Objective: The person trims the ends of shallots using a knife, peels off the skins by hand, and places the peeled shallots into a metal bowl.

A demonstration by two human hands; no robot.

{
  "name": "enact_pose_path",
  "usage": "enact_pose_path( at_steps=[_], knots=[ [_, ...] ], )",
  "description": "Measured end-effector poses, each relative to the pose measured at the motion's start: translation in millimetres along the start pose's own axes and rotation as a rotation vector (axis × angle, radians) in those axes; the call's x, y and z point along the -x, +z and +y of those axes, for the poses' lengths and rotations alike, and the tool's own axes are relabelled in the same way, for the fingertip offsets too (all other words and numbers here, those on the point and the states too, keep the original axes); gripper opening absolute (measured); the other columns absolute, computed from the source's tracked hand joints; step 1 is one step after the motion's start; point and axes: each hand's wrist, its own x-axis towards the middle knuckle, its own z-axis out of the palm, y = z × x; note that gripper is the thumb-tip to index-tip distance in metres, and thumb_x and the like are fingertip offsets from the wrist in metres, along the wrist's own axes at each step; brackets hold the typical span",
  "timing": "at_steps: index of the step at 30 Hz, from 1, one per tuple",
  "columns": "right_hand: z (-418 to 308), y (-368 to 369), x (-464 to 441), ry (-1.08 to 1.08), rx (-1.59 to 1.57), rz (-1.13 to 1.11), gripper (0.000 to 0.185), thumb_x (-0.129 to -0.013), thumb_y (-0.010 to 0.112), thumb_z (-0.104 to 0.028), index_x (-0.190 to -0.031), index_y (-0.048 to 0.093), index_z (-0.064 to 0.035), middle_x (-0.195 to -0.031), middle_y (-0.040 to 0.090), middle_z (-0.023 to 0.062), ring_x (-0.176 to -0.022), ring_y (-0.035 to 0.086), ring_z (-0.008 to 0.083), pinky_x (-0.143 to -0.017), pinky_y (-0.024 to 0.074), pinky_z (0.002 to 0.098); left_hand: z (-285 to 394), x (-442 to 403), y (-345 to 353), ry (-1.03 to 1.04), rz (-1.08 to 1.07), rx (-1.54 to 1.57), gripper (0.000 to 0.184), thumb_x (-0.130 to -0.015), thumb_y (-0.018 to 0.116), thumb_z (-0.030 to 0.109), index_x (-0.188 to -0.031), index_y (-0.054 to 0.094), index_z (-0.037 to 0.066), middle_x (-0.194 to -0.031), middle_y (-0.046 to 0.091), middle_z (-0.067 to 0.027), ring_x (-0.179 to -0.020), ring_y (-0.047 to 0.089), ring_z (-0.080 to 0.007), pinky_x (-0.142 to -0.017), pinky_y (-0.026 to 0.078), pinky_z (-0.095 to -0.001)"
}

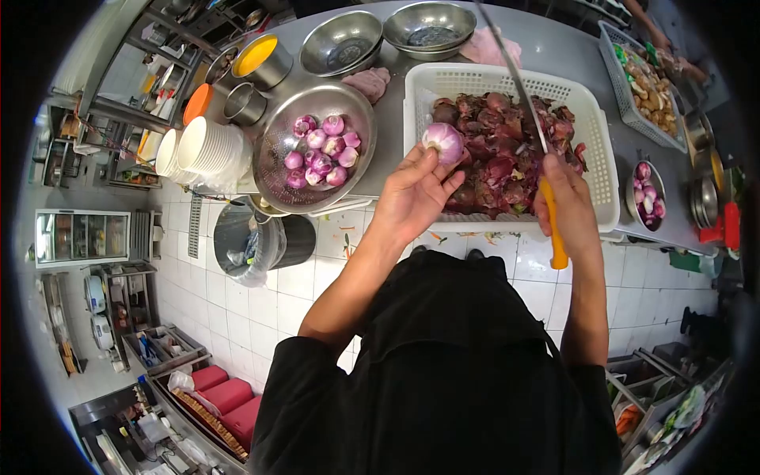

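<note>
Between the thumb and fingers of my left hand (413, 190) is a peeled purple-and-white onion (443, 142), held above the near left side of a white plastic basket (613, 186). Dark red onion skins and some whole onions (499, 150) fill that basket. My right hand (568, 202) grips the yellow handle of a long knife (552, 218), its blade pointing up and away over the basket. To the left stands a perforated steel colander (273, 131) with several peeled onions (321, 150) in it.
Steel bowls (340, 39) and pink cloths (368, 83) lie at the back. Stacked white tubs (210, 154) stand left, above a lined bin (249, 241) on the floor. Right are a small bowl of onions (647, 198) and a crate (633, 103), with another person's hand (661, 39) near it.
</note>
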Motion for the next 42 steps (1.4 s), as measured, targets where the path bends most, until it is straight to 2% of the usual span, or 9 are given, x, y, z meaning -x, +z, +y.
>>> enact_pose_path(
  at_steps=[4,8,12,22,27,28,30,35,42],
  knots=[
    [-3,21,9,-0.155,0.070,-0.127,0.063,-0.101,0.051,-0.041,-0.147,0.039,-0.0006,-0.060,0.049,0.0006,-0.051,0.046,0.0093,-0.051,0.0374,0.0238,-4,-3,16,0.113,-0.036,-0.286,0.044,-0.091,0.063,0.001,-0.132,0.050,0.002,-0.123,0.061,-0.0091,-0.113,0.059,-0.0221,-0.103,0.045,-0.0409],
    [-6,31,18,-0.197,0.212,-0.171,0.064,-0.099,0.054,-0.037,-0.146,0.038,0.0018,-0.065,0.054,0.0059,-0.062,0.053,0.0128,-0.061,0.0409,0.0269,-3,-5,23,0.131,-0.035,-0.424,0.056,-0.081,0.062,-0.019,-0.133,0.048,-0.001,-0.126,0.059,-0.0113,-0.115,0.058,-0.0195,-0.096,0.051,-0.0325],
    [-4,35,21,-0.228,0.221,-0.142,0.066,-0.097,0.055,-0.040,-0.147,0.039,0.0008,-0.064,0.053,0.0095,-0.062,0.054,0.0163,-0.063,0.0432,0.0314,-7,-9,26,0.180,-0.066,-0.575,0.052,-0.078,0.065,-0.020,-0.124,0.050,0.000,-0.126,0.058,-0.0122,-0.115,0.058,-0.0198,-0.094,0.054,-0.0312],
    [9,30,15,-0.256,0.100,-0.046,0.056,-0.100,0.051,-0.037,-0.143,0.046,-0.0021,-0.068,0.058,0.0067,-0.066,0.057,0.0111,-0.065,0.0441,0.0260,-24,-20,22,0.248,-0.138,-0.611,0.052,-0.078,0.060,-0.023,-0.121,0.048,0.003,-0.121,0.058,-0.0108,-0.113,0.058,-0.0186,-0.093,0.051,-0.0319],
    [4,9,4,-0.058,-0.077,-0.072,0.051,-0.102,0.049,-0.038,-0.145,0.047,-0.0091,-0.061,0.051,-0.0005,-0.052,0.049,0.0062,-0.047,0.0384,0.0234,-31,-21,20,0.173,-0.168,-0.413,0.049,-0.081,0.059,-0.019,-0.123,0.048,0.003,-0.122,0.059,-0.0108,-0.113,0.059,-0.0198,-0.095,0.050,-0.0333],
    [10,6,-4,-0.005,-0.126,0.001,0.052,-0.102,0.049,-0.038,-0.147,0.044,-0.0129,-0.055,0.042,-0.0025,-0.043,0.040,0.0056,-0.038,0.0334,0.0251,-32,-21,21,0.147,-0.138,-0.376,0.049,-0.082,0.059,-0.017,-0.125,0.048,0.004,-0.122,0.060,-0.0109,-0.114,0.059,-0.0204,-0.098,0.049,-0.0354],
    [12,-3,-7,0.034,-0.087,0.045,0.053,-0.103,0.048,-0.039,-0.149,0.042,-0.0137,-0.055,0.041,-0.0036,-0.043,0.039,0.0065,-0.039,0.0341,0.0248,-33,-24,24,0.105,-0.076,-0.304,0.050,-0.085,0.059,-0.013,-0.130,0.048,0.007,-0.121,0.062,-0.0110,-0.116,0.059,-0.0216,-0.104,0.045,-0.0397],
    [13,-18,-5,0.009,-0.043,-0.024,0.053,-0.103,0.047,-0.038,-0.149,0.041,-0.0128,-0.060,0.046,-0.0018,-0.046,0.042,0.0047,-0.040,0.0339,0.0241,-41,-31,31,0.104,0.018,-0.451,0.052,-0.084,0.060,-0.014,-0.132,0.046,0.002,-0.120,0.062,-0.0116,-0.111,0.061,-0.0190,-0.098,0.049,-0.0343],
    [23,-13,6,-0.227,0.129,-0.034,0.066,-0.099,0.052,-0.042,-0.147,0.038,0.0000,-0.064,0.055,0.0061,-0.064,0.056,0.0140,-0.064,0.0451,0.0290,-60,-37,48,0.191,0.120,-0.743,0.048,-0.077,0.067,-0.017,-0.118,0.048,-0.001,-0.113,0.064,-0.0127,-0.101,0.064,-0.0168,-0.087,0.054,-0.0279]
  ],
)
